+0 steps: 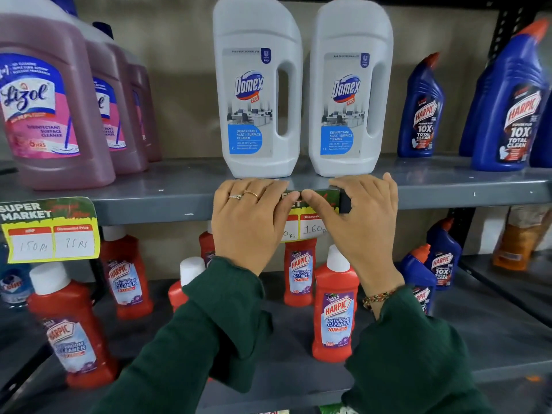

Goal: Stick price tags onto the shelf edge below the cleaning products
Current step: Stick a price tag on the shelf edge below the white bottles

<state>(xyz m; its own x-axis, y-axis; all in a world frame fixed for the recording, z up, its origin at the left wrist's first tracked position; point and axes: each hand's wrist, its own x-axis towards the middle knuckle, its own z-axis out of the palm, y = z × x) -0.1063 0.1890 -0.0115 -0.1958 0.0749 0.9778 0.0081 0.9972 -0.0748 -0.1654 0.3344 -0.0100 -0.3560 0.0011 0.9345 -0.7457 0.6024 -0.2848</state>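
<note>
A green and yellow price tag (307, 227) sits against the grey shelf edge (155, 209), directly below two white Domex bottles (257, 88). My left hand (249, 218) lies flat over the tag's left half. My right hand (360, 216) covers its right half, thumb pressed along the tag's top strip. Only the tag's middle shows, with "160" handwritten on it. A second tag (50, 230), marked 150 Rs and 75 Rs, is stuck on the edge at the left below the pink Lizol bottles (44, 100).
Blue Harpic bottles (507, 100) stand on the upper shelf at the right. Red Harpic bathroom cleaner bottles (336, 306) and more blue ones fill the lower shelf (298, 380) beneath my arms. A black upright post (504, 28) rises at the right.
</note>
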